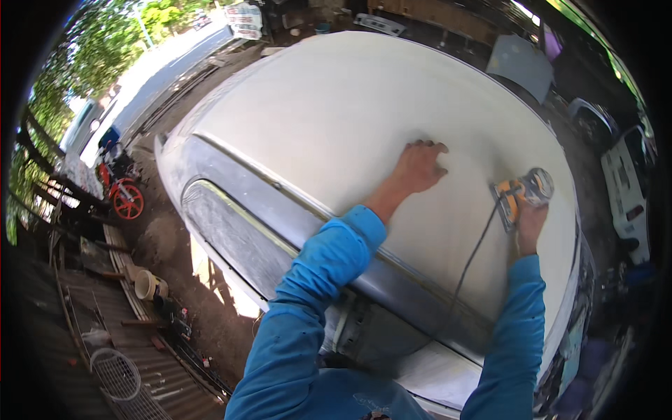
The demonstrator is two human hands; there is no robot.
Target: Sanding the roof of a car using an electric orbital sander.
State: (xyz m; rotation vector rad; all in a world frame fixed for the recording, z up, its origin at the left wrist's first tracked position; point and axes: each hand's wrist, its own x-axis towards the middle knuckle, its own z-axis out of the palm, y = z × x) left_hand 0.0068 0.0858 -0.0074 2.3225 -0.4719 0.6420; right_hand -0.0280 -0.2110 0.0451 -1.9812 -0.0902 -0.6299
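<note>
A broad car roof with a dull, off-white surface spreads out in front of me. My left hand rests near its middle, fingers apart and slightly bent, with nothing in it. Farther right, my right hand grips an orange and black power sander, which is on the roof. From the sander a dark cord trails back toward the near side of the car. Below my left forearm runs the bare grey side frame, next to a dusty side window.
An orange-wheeled motorcycle stands at the left, near a road. A pale bucket and rackets lie lower left. Loose car panels and a white car body part stand at the right.
</note>
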